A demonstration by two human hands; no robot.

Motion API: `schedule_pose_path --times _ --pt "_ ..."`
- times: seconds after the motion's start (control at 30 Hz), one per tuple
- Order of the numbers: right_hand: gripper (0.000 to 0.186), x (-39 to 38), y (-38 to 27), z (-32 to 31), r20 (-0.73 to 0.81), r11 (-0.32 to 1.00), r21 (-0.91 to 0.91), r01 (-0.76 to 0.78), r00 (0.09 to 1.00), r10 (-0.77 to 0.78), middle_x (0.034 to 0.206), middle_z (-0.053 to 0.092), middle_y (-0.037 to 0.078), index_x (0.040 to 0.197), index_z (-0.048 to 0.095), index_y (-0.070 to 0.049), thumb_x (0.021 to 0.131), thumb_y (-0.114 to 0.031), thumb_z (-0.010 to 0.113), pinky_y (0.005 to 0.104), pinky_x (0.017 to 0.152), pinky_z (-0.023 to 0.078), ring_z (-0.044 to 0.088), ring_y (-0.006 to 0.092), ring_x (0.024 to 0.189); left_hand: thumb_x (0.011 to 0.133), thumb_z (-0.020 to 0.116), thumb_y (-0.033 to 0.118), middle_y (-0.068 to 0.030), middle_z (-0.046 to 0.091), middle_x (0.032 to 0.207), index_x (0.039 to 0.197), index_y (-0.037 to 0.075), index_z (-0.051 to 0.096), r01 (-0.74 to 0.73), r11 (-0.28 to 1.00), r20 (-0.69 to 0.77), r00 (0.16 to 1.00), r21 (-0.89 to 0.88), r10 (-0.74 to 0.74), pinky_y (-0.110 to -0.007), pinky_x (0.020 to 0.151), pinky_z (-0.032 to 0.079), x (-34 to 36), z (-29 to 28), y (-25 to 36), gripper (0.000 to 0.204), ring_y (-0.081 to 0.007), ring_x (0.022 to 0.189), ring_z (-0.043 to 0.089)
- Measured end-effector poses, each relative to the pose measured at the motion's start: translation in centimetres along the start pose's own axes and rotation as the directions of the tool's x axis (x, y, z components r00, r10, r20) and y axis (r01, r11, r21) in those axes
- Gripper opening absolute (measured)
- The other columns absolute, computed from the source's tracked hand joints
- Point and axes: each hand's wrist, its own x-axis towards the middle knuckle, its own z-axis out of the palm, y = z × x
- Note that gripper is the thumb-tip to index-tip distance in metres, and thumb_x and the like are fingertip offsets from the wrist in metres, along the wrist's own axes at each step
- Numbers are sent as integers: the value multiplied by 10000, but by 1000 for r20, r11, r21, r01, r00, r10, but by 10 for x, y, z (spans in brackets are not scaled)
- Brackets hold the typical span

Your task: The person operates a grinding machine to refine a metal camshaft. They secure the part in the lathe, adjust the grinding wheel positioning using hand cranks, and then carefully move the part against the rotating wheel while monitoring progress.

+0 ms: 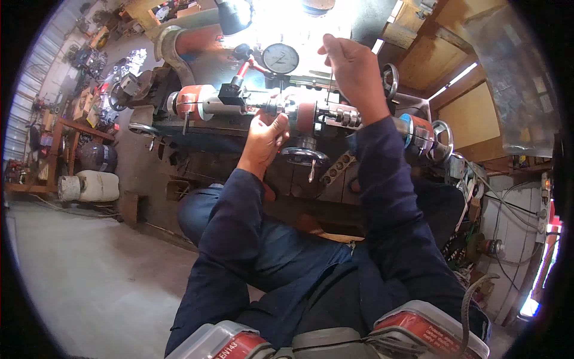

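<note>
Far to the left of the dial point(281, 58), and below its level, a white gas bottle point(98, 186) lies on its side near a dark round tank point(98, 157). Closer in, left of the dial and lower, come a metal handwheel point(143, 128) and an orange ring point(191, 102) at one end of the machine. Just left of the dial, a red arm point(243, 69) slants down to a black block point(232, 94), with a lamp point(233, 18) above.

The person's left hand point(263, 139) is below the dial and slightly left, fingers bent and tips up against the metal shaft point(342, 115); whether its grip closes round the shaft, one cannot tell. The shaft runs across the machine, below the dial and off to its right. A second handwheel point(305, 157) sits well below the dial, with a middle orange ring point(307, 115) nearer it.

Right of the dial, at about its height, the right hand point(356, 66) has its grip drawn closed on a thin rod point(330, 87), which points down toward the shaft. Farther right and lower than the dial stand another orange ring point(422, 133), a third handwheel point(442, 141) and some loose cables point(508, 203).
</note>
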Motion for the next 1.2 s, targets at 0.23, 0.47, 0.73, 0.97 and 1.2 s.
schedule_pose_path --times 0.23,0.47,0.73,0.97,1.2 --pt "166 -14 -42 -104 -186 929 322 -183 950 252 818 654 -5 1032 692 -36 971 -163 602 224 643 480 601 87 757 905 693 419 8 527 660 933 76 537 -13 976 42 999 216 4 -218 485 389 1 -15 -2 378 -69 540 491" --pt "261 -85 37 -221 -228 724 -567 -393 919 321 1067 714 90 1137 684 -32 923 -177 648 316 875 486 647 172 1017 849 678 578 -10 535 648 939 -10 533 -44 896 -117 988 442 106 -210 419 370 -7 -6 6 613 -59 456 476" --pt "225 -164 160 -243 -117 951 -133 -279 957 265 1012 704 72 1103 680 -6 887 -8 619 330 853 509 635 169 985 921 610 530 -82 658 853 1061 -53 577 80 939 -38 997 334 -71 -197 402 338 -20 -9 27 601 -28 457 441" --pt "238 -194 152 -239 -11 816 -346 -463 872 490 799 661 114 1010 657 36 913 -174 601 322 702 480 614 152 769 946 624 434 -124 707 1054 1069 -49 586 84 961 -109 992 265 -57 -177 403 319 -24 -3 30 500 -16 463 427" --pt "263 -207 124 -270 99 694 -478 -538 752 651 886 675 144 1048 655 39 935 -196 623 338 761 476 615 169 842 924 674 386 -69 647 906 1137 -84 564 106 969 -113 990 221 -82 -175 403 315 -22 -8 21 528 -17 472 428"
